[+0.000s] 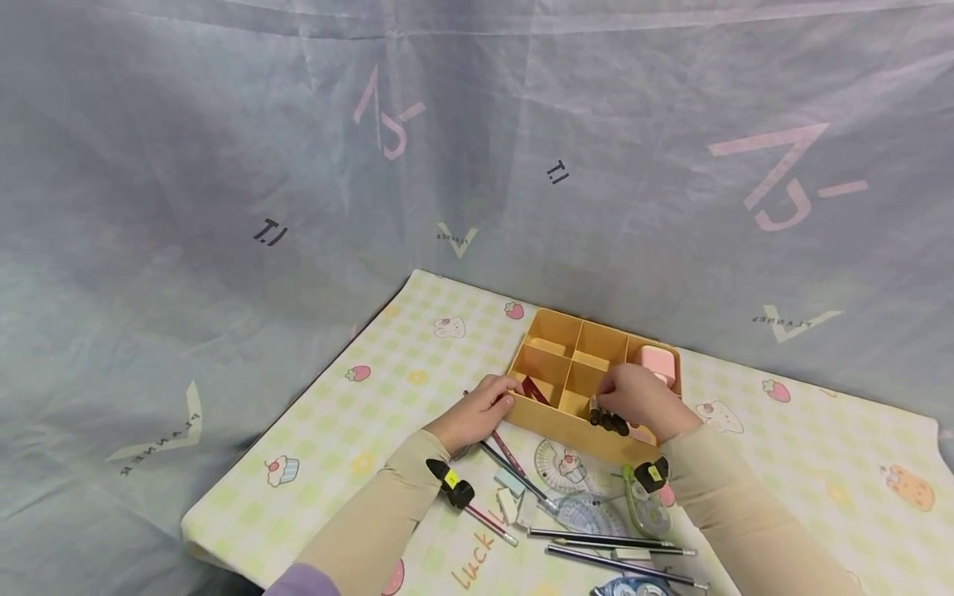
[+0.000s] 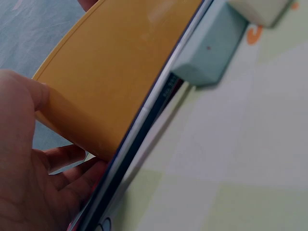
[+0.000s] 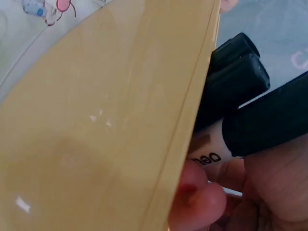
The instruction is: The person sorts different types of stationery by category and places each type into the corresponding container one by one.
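A yellow divided organizer box sits on the table. My left hand grips its front left corner, thumb over the rim and fingers along the side, as the left wrist view shows. Over the front middle compartment, my right hand holds a marker with a black cap and white barrel, fingertips just inside the front wall. More black-capped markers lean beside it at the rim. A dark red object stands in the front left compartment, and a pink box fills the back right one.
In front of the box lie several pencils, erasers, a clear protractor and a green correction tape. A patterned cloth covers the table. Grey curtains hang behind and to the left.
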The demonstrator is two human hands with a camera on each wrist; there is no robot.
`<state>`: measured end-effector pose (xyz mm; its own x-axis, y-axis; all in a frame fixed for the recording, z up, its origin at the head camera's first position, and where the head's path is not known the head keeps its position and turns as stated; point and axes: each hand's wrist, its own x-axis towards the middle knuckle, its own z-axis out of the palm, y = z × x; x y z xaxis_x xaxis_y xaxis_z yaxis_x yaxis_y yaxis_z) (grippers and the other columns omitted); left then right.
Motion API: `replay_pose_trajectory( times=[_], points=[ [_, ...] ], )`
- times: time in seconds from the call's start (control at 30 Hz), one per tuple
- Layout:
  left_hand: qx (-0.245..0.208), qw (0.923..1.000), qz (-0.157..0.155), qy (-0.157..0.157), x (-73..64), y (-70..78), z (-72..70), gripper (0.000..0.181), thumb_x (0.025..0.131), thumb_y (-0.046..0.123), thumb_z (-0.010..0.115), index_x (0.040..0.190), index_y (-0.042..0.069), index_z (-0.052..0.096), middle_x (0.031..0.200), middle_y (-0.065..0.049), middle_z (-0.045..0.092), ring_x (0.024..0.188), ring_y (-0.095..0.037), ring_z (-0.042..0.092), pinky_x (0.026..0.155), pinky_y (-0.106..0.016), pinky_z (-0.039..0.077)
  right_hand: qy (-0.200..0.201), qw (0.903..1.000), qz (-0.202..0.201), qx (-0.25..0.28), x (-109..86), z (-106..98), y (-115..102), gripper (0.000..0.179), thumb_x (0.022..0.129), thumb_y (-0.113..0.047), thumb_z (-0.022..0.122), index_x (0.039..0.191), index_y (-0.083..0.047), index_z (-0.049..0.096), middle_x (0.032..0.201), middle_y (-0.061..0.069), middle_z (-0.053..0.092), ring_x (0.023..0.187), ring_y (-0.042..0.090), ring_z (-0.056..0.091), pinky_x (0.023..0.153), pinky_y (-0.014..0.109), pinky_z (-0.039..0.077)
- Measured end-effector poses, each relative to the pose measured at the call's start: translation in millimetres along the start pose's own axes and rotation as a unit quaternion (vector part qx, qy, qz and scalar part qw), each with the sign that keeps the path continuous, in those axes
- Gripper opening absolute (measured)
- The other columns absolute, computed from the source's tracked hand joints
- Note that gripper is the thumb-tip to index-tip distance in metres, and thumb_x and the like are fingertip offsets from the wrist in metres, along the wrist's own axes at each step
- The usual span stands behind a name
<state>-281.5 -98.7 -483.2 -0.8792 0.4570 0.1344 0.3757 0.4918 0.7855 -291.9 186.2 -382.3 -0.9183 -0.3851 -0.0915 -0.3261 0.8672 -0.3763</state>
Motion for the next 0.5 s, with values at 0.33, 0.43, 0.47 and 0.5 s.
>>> replay_pose_trajectory(
  times=[0.33,0.43,0.47,0.5],
  points=[
    [0.000,1.0000,-0.008,-0.004,1.1,1.3,-1.1,0.024,0.111,0.033,0.039,0.131,0.033,0.052,0.137,-0.002,0.047,0.123,-0.020,0.051,0.108,-0.044,0.040,-0.046,0.9982,0.036,0.016,8.1,2.8,2.0,0.027,0.100,-0.030,0.060,0.081,-0.015,0.072,0.065,-0.002,0.059,0.054,0.015,0.053,0.052,0.031,0.043],
    [0.001,1.0000,-0.008,-0.003,1.3,1.8,-1.1,0.024,0.111,0.032,0.039,0.131,0.032,0.052,0.137,-0.003,0.047,0.123,-0.021,0.051,0.108,-0.044,0.040,-0.050,0.9983,0.027,0.006,6.2,3.6,4.4,0.032,0.103,-0.036,0.058,0.082,-0.016,0.070,0.065,-0.001,0.057,0.056,0.015,0.052,0.054,0.032,0.042],
    [0.002,1.0000,-0.008,-0.003,1.2,1.7,-1.3,0.024,0.111,0.032,0.039,0.131,0.031,0.052,0.137,-0.003,0.047,0.123,-0.021,0.051,0.108,-0.044,0.040,-0.056,0.9980,0.029,0.005,4.9,3.6,4.8,0.033,0.103,-0.040,0.057,0.084,-0.016,0.070,0.067,0.000,0.057,0.058,0.016,0.053,0.056,0.033,0.043],
    [0.003,0.9999,-0.009,-0.003,1.2,1.5,-1.6,0.025,0.111,0.033,0.038,0.131,0.031,0.052,0.137,-0.003,0.047,0.124,-0.020,0.051,0.108,-0.044,0.040,-0.061,0.9978,0.025,0.000,3.7,3.6,5.1,0.034,0.104,-0.043,0.055,0.088,-0.016,0.070,0.070,0.000,0.059,0.060,0.017,0.054,0.059,0.035,0.045]
  ],
)
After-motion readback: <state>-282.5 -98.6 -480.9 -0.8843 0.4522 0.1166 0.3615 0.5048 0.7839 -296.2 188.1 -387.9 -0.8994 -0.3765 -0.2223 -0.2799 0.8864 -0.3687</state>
